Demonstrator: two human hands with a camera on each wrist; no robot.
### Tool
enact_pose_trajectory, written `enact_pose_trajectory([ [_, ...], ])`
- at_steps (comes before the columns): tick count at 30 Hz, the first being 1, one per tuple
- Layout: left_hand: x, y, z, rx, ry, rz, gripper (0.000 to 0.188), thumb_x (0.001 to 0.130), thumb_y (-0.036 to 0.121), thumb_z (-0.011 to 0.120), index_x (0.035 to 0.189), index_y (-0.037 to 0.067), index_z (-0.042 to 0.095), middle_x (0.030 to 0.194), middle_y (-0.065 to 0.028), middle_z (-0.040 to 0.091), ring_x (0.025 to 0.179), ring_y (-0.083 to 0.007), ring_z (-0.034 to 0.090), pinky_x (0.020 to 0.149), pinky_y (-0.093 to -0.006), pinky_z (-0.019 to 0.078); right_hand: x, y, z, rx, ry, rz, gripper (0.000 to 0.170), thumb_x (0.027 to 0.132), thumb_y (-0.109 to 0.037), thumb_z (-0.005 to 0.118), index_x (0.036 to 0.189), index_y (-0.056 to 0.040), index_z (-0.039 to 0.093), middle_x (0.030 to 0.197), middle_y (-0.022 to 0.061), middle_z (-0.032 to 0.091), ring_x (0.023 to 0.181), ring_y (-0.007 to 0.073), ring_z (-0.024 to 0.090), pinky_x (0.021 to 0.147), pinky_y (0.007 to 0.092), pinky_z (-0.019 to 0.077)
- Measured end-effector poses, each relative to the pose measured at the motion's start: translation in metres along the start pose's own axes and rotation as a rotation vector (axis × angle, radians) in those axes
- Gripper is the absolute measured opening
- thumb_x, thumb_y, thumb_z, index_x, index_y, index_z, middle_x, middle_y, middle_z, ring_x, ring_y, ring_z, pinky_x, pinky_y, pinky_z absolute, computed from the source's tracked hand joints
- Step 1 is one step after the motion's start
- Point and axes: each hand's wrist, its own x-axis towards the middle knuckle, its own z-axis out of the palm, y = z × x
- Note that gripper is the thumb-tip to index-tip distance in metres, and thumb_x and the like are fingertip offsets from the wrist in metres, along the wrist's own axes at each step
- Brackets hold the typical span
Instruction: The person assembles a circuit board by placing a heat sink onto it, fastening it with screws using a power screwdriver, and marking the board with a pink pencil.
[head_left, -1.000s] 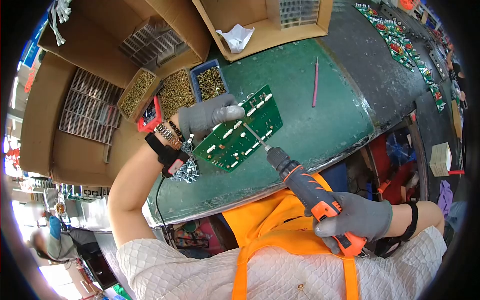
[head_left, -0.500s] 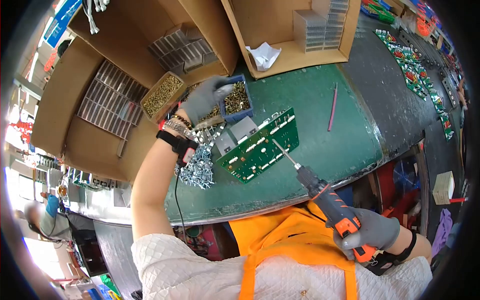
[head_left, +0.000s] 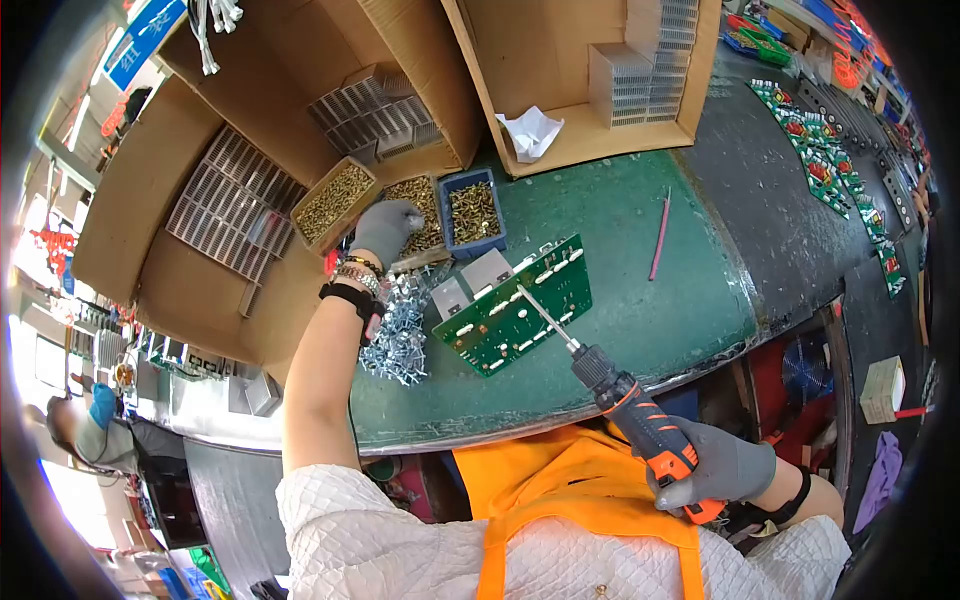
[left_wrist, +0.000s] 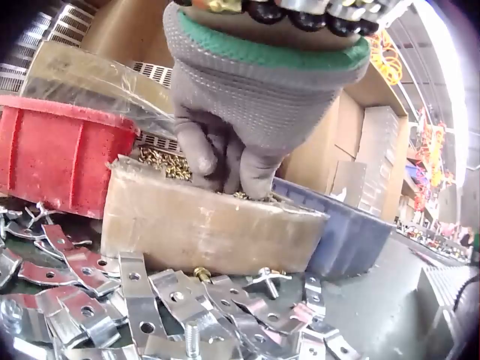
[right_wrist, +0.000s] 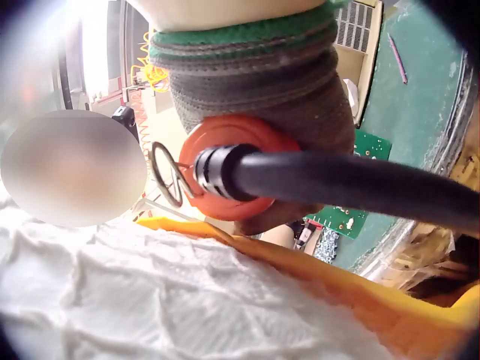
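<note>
Gloved and bent at the fingers, the left hand reaches into the middle cardboard box of brass-coloured screws; its fingertips are partly hidden there, so a held screw cannot be made out. The right hand grips an orange and black power screwdriver, whose long bit points at the upper face of a green circuit board. Whether the tip touches the board is unclear. The board stands tilted beside grey metal pieces. In the right wrist view, the right hand is behind the screwdriver's cable.
A blue bin and another box of screws flank the middle box. Metal clips lie heaped near the left wrist. Large cartons stand behind, a pink pen-like tool lies at right, and a red bin is at left.
The left hand has left the board, passed over the blue bin and moved into the middle screw box. The screwdriver remains gripped, its bit shifting leftward along the board.
</note>
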Motion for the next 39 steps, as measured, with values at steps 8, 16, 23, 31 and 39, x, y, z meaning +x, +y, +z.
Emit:
enact_pose_trajectory([
  [8,-0.008,-0.012,-0.029,-0.301,0.160,-0.171,0.023,0.094,0.029,0.062,0.105,0.009,0.067,0.087,-0.0138,0.070,0.082,-0.0251,0.067,0.073,-0.0367,0.0512,0.002,-0.003,0.002,-0.213,0.064,-0.089,0.083,0.067,-0.030,0.088,0.132,-0.0021,0.044,0.096,0.0049,0.058,0.085,0.0137,0.057,0.078,0.0292,0.0497],
  [16,-0.103,0.100,-0.067,-1.579,-0.151,0.117,0.028,0.094,0.018,0.064,0.113,-0.001,0.059,0.090,-0.0060,0.063,0.069,-0.0134,0.058,0.066,-0.0252,0.0498,0.006,-0.010,0.009,-0.352,0.085,-0.198,0.093,0.068,-0.031,0.087,0.141,-0.0008,0.037,0.098,0.0056,0.059,0.087,0.0139,0.058,0.079,0.0294,0.0496],
  [23,-0.135,0.122,-0.058,-1.705,-0.287,0.145,0.034,0.092,0.036,0.066,0.099,0.002,0.062,0.077,-0.0056,0.061,0.055,-0.0092,0.048,0.051,-0.0222,0.0365,0.012,-0.014,0.010,-0.359,0.040,-0.232,0.095,0.069,-0.030,0.087,0.143,-0.0005,0.035,0.103,0.0062,0.058,0.092,0.0142,0.058,0.083,0.0290,0.0495],
  [31,-0.151,0.132,-0.071,-1.530,-0.316,0.057,0.027,0.094,0.029,0.065,0.098,0.002,0.062,0.076,-0.0016,0.064,0.055,-0.0058,0.053,0.048,-0.0183,0.0402,0.011,-0.006,0.009,-0.274,0.033,-0.194,0.088,0.068,-0.021,0.088,0.139,-0.0016,0.040,0.102,0.0049,0.057,0.090,0.0116,0.055,0.081,0.0283,0.0486],
  [39,-0.159,0.141,-0.062,-1.491,-0.305,-0.015,0.025,0.092,0.030,0.067,0.099,0.006,0.062,0.073,0.0005,0.064,0.058,-0.0060,0.058,0.049,-0.0179,0.0429,0.012,0.009,0.000,-0.104,-0.065,-0.142,0.070,0.068,-0.010,0.086,0.126,-0.0046,0.047,0.092,-0.0008,0.057,0.081,0.0075,0.053,0.072,0.0261,0.0478],
])
